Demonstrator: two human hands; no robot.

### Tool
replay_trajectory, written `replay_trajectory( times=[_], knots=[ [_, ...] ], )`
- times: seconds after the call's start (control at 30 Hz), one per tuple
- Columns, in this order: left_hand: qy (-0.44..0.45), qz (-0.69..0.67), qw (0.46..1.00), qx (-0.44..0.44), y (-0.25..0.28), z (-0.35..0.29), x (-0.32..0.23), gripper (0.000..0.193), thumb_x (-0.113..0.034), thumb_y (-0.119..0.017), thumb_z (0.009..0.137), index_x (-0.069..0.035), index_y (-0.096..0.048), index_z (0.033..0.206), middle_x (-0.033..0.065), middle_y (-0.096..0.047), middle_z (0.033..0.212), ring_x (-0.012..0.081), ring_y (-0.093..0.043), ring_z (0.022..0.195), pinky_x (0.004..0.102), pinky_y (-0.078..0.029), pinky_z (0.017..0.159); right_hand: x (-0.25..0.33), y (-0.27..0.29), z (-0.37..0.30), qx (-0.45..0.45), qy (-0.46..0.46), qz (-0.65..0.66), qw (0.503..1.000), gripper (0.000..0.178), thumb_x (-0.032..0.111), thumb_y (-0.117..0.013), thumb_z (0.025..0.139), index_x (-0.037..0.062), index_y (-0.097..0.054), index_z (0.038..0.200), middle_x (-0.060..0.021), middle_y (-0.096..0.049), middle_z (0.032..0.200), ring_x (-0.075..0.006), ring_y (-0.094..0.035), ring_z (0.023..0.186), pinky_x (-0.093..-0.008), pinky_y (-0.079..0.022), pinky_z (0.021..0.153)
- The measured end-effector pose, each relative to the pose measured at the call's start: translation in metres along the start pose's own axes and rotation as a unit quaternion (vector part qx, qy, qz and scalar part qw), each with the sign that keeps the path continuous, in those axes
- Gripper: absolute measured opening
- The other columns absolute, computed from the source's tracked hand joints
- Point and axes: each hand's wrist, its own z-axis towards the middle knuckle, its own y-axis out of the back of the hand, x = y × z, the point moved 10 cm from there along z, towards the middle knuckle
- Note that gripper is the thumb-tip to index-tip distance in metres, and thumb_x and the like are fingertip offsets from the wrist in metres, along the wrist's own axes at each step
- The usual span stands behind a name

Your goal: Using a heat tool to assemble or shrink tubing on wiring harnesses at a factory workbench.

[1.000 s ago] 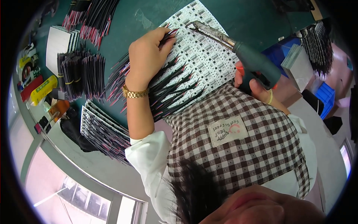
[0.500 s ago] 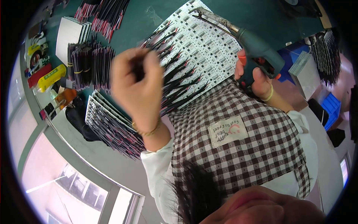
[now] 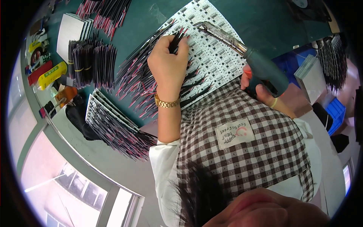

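My left hand (image 3: 168, 68) is closed around a small bunch of black wires (image 3: 174, 44) with red ends, held above the edge of a white circuit board panel (image 3: 221, 56). More black-and-red wires (image 3: 138, 70) fan out from the panel's left side beneath that hand. In my right hand (image 3: 264, 95) is a dark green soldering gun (image 3: 266, 72), its metal tip pointing up and left over the panel. Rows of small dark parts cover the board. Part of the right hand is hidden behind the gun's body.
Bundled wires (image 3: 81, 64) stand at the left, beside stacked white panels (image 3: 70, 36). Wired boards (image 3: 113, 123) lie nearer me. More panels (image 3: 312, 72) and a blue crate (image 3: 334, 113) are at the right. A yellow bottle (image 3: 52, 75) lies at the far left.
My left hand has moved right and away from me, over the panel, and now shows a bunch of wires in its fingers. The soldering gun has shifted slightly nearer to me.
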Motion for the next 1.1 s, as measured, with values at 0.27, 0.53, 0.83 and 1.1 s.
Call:
replay_trajectory(
  times=[0.27,0.53,0.83,1.1],
  knots=[
    [-0.148,-0.032,0.988,-0.011,0.027,0.000,-0.027,0.015,-0.004,-0.072,0.075,0.000,-0.065,0.088,0.0109,-0.063,0.077,0.0246,-0.059,0.064,0.0300,-0.048,0.062,0.000,0.009,-0.003,-0.034,-0.023,-0.016,0.999,0.050,0.027,-0.055,0.089,-0.0027,-0.046,0.129,-0.0081,-0.057,0.087,-0.0141,-0.053,0.077,-0.0300,-0.044,0.074],
    [-0.002,-0.002,0.999,0.034,0.020,0.005,-0.012,0.017,-0.015,-0.071,0.076,-0.002,-0.068,0.086,0.0115,-0.065,0.078,0.0228,-0.061,0.062,0.0307,-0.047,0.059,0.000,0.007,0.003,-0.040,-0.037,-0.008,0.998,0.046,0.022,-0.055,0.089,-0.0022,-0.046,0.127,-0.0080,-0.057,0.087,-0.0138,-0.054,0.077,-0.0293,-0.044,0.074],
    [-0.091,0.034,0.995,-0.012,0.002,0.008,-0.014,0.015,-0.015,-0.069,0.073,-0.001,-0.068,0.079,0.0100,-0.063,0.071,0.0242,-0.060,0.060,0.0319,-0.047,0.057,0.007,0.007,0.006,-0.004,-0.026,-0.217,0.976,0.016,0.010,-0.064,0.077,0.0024,-0.063,0.091,-0.0067,-0.063,0.081,-0.0191,-0.060,0.072,-0.0294,-0.048,0.067],
    [-0.069,0.028,0.997,-0.001,0.002,0.009,-0.008,0.016,-0.015,-0.069,0.071,0.000,-0.067,0.076,0.0104,-0.063,0.069,0.0250,-0.060,0.059,0.0318,-0.047,0.057,0.015,-0.002,0.012,0.006,0.004,-0.338,0.941,0.009,0.009,-0.069,0.070,0.0050,-0.065,0.077,-0.0070,-0.065,0.076,-0.0250,-0.062,0.067,-0.0330,-0.049,0.062]
  ],
)
